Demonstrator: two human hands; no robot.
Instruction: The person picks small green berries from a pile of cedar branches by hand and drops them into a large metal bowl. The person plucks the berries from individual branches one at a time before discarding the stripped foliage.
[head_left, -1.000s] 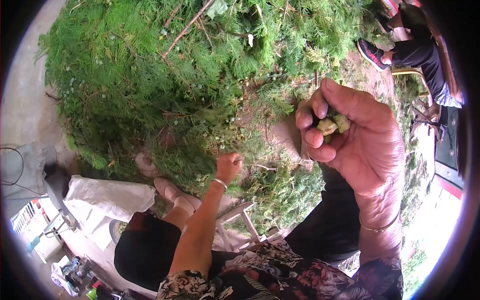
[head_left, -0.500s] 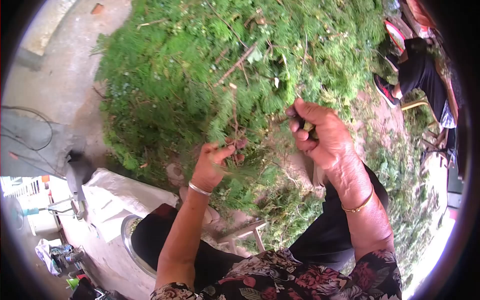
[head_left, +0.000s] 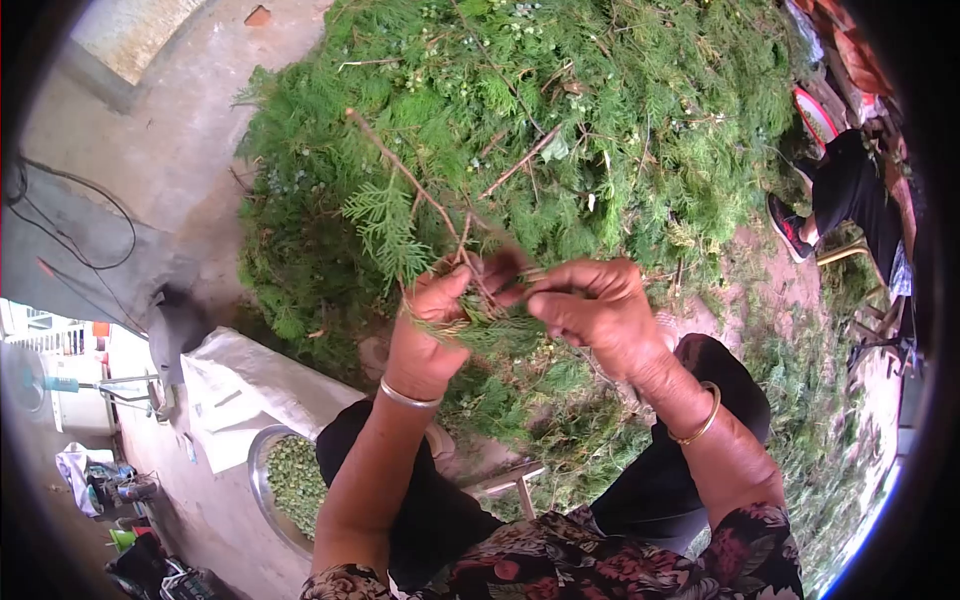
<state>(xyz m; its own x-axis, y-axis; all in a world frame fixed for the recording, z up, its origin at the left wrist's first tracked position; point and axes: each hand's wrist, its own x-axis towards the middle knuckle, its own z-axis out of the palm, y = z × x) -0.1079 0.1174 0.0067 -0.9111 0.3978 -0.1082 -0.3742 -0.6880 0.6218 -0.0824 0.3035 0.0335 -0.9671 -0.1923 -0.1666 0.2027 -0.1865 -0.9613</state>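
I note my left hand [head_left: 432,335] clenched around a leafy twig [head_left: 385,228], held tilted before the green branch pile [head_left: 620,120]. My right hand [head_left: 590,312] pinches the twig's lower end, fingers closed.

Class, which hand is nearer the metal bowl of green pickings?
Left. The left hand, gripping a conifer sprig, is up-right of the bowl; the right hand lies farther right.

The left hand [head_left: 430,330] comes up off the green pile [head_left: 620,120], lifting a twiggy sprig [head_left: 385,225]. The right hand [head_left: 590,310] drops from near the camera to meet it, fingers [head_left: 548,300] pinching the sprig. A metal bowl [head_left: 262,480] slides into view.
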